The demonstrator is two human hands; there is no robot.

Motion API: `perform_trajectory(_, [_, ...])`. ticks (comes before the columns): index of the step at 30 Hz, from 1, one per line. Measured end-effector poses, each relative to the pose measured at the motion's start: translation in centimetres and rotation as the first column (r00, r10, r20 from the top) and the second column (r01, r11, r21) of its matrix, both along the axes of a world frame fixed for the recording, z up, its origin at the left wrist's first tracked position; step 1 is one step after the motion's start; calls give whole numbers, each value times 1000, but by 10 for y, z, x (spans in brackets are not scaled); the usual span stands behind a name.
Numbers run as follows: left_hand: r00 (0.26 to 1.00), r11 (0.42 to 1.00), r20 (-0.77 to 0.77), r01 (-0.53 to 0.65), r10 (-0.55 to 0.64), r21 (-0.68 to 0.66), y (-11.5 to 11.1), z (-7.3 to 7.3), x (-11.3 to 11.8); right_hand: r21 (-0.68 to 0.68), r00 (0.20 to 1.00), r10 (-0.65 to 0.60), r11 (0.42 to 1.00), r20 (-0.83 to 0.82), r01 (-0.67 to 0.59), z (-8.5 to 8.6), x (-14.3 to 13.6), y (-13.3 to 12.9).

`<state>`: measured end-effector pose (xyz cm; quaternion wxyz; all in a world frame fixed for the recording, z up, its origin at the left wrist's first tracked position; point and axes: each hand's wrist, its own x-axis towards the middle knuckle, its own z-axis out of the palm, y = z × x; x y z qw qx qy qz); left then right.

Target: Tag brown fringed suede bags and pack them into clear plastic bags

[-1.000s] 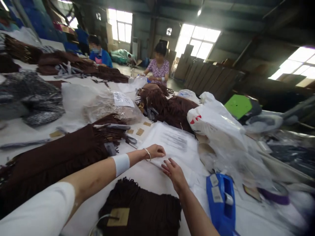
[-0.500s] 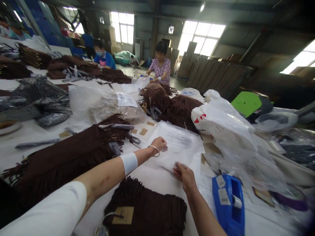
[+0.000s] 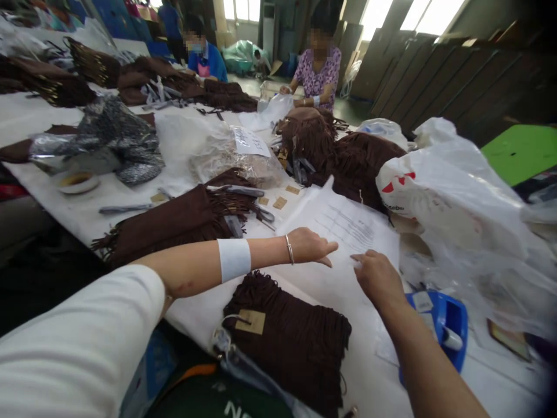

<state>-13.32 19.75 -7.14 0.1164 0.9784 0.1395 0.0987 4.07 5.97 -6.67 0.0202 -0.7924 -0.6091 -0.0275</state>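
Note:
My left hand (image 3: 311, 246), with a bracelet at its wrist, is over the near left part of a clear plastic bag (image 3: 300, 217) lying on printed paper (image 3: 348, 223). Its fingers point right and are slightly apart; nothing shows between them. To its right, my right hand (image 3: 376, 276) is closed, thumb and forefinger pinched at the bag's near edge; what they hold is too small to make out. In front of both lies a folded dark brown fringed piece (image 3: 291, 342) with a tan tag (image 3: 250, 321).
Brown fringed pieces (image 3: 169, 223) lie left and behind. A white plastic bag (image 3: 461, 191) and blue tape dispenser (image 3: 452, 325) are at right. Small tan tags (image 3: 279, 202) lie beyond the hands. Two people (image 3: 319, 75) work across the table (image 3: 39, 186).
The view has tilted down and shifted. My left hand has moved right, closer to my right hand, and its fingers have stretched out. My right hand has turned, its fingers more closed.

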Motion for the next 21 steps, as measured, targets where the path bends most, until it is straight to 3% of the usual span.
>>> perform_trajectory(2, [987,990,-80,-139,136,-35,13,0,-32,-15,1000,-7,1000,-15,7,-18,8,-19])
perform_trajectory(5, [917,911,-69,-399,393,-102,31,-8,-86,26,995,-79,996,-65,81,-41,10,-55])
perform_trajectory(7, [840,821,-42,-539,542,-185,33,-17,-114,87,959,-208,970,-194,228,-55,7,-75])
perform_trajectory(8, [803,772,-37,-584,595,-252,31,-23,-123,130,903,-291,930,-316,345,-62,4,-82])
perform_trajectory(9, [776,721,-42,-604,630,-338,27,-29,-128,175,793,-344,858,-502,483,-69,0,-87])
perform_trajectory(10, [761,669,-56,-600,646,-439,22,-36,-129,193,624,-329,761,-709,620,-74,-4,-90])
perform_trajectory(12, [770,543,-97,-526,630,-654,10,-49,-120,132,241,-109,592,-964,795,-84,-11,-92])
perform_trajectory(13, [788,468,-110,-466,606,-751,6,-54,-111,99,113,9,557,-994,825,-88,-14,-91])
perform_trajectory(15, [827,310,-108,-324,552,-894,2,-63,-90,69,-9,134,569,-991,820,-95,-20,-89])
perform_trajectory(17, [862,163,-81,-186,501,-969,6,-69,-71,68,-46,164,626,-985,777,-102,-27,-91])
perform_trajectory(19, [885,37,-66,-93,461,-995,15,-74,-62,61,-10,95,716,-995,695,-108,-35,-99])
perform_trajectory(21, [895,-59,-77,-57,439,-997,25,-82,-66,30,110,-46,795,-993,605,-114,-42,-112])
